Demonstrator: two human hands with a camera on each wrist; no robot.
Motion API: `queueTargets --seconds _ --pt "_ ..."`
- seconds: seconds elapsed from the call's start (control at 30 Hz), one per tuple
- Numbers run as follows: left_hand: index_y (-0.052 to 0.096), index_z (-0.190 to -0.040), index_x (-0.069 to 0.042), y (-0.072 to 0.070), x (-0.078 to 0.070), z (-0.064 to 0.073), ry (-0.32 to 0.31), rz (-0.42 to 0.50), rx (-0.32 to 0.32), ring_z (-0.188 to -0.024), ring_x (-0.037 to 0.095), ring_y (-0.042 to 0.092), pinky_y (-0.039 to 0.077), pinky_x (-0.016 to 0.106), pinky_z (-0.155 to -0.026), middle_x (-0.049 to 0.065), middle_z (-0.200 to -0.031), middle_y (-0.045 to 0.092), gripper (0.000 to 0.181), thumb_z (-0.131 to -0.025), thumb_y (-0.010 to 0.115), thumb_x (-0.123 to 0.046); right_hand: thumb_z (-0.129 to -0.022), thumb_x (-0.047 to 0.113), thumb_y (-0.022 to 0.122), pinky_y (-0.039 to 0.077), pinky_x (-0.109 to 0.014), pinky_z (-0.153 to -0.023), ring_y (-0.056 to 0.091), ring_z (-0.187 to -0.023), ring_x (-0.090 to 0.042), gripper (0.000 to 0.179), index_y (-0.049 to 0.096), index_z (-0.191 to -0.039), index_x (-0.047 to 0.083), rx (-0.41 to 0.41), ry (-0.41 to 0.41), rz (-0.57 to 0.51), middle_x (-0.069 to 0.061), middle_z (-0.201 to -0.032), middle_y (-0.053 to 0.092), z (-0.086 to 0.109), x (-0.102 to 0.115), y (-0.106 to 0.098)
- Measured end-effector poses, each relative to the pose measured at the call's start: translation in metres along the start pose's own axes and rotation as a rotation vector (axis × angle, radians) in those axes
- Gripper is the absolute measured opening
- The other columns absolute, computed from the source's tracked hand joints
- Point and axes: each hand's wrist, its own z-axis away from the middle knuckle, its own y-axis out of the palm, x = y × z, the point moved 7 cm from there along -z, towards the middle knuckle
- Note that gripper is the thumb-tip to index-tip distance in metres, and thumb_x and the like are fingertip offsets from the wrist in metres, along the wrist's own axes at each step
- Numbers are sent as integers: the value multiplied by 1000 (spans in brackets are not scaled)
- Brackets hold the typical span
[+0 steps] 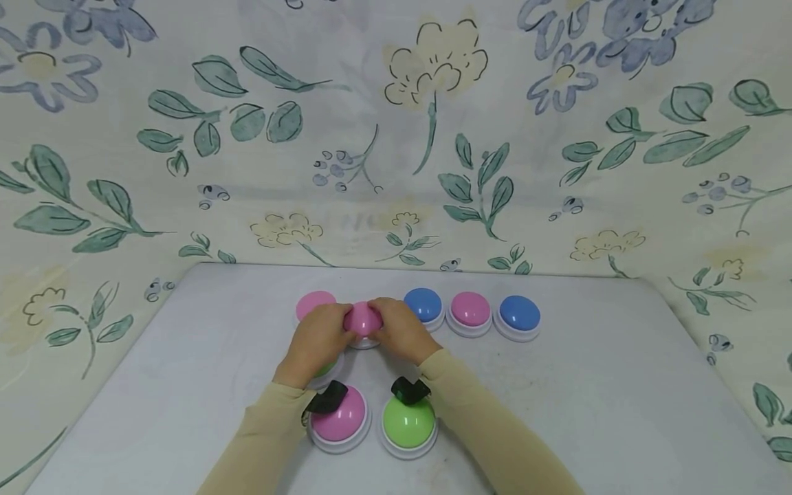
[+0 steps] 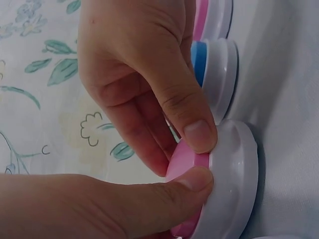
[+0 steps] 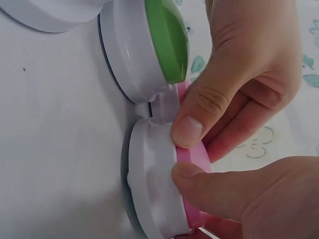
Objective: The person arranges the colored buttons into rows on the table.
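Both hands hold a pink dome push button (image 1: 363,318) with a white base, one from each side, in the back row on the table. My left hand (image 1: 317,342) grips its left side, and its thumb lies along the pink cap's edge in the left wrist view. On the other side my right hand (image 1: 403,331) grips the cap, thumb at the seam between cap and white base (image 3: 157,179). The two thumbs sit close together at the front. Left of it stands another pink button (image 1: 315,302), and a green button (image 1: 326,369) is partly hidden under the left hand.
To the right in the back row stand a blue button (image 1: 423,304), a pink one (image 1: 470,309) and another blue one (image 1: 520,313). Nearer the front are a pink button (image 1: 346,419) and a green one (image 1: 408,423), under the wrists' black straps. A flowered cloth (image 1: 433,172) hangs behind the white table (image 1: 619,399).
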Motion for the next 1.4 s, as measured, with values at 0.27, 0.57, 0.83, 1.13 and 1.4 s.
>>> queueTargets --seconds 0.27,0.57,0.83,1.13,1.4 --pt "70 -110 4 -1 0 -1 -4 18 -17 -83 25 64 57 45 -83 14 -95 72 29 -85 79 -8 -90 1 73 48 -39 -106 59 -124 -31 46 58 -133 -6 -36 -26 -3 -19 -132 63 0 1 -4" --pt "69 -114 5 0 -1 -5 -15 28 -14 -87 27 64 57 45 -85 15 -99 71 33 -86 79 -8 -90 1 72 47 -39 -107 58 -126 -31 47 56 -135 -6 -52 -31 11 -20 -134 61 0 1 -6" --pt "69 -109 4 -3 -2 -12 13 28 -3 -83 25 62 56 42 -81 12 -95 71 29 -85 80 -8 -92 2 70 47 -39 -108 58 -126 -32 47 55 -135 -8 -70 -46 20 -22 -134 60 -4 0 -8" --pt "70 -101 2 -4 -2 -20 61 21 -13 -81 25 61 54 42 -76 10 -88 70 23 -83 80 -8 -92 -2 68 47 -40 -107 58 -124 -33 46 54 -136 -7 -86 -32 28 -22 -133 60 -8 0 -9" --pt "70 -104 3 -4 -2 -26 49 -2 9 -84 27 62 54 44 -78 13 -92 71 25 -84 80 -9 -94 0 66 45 -42 -109 57 -125 -34 46 53 -137 -7 -83 -26 59 -22 -135 59 -11 0 -9"
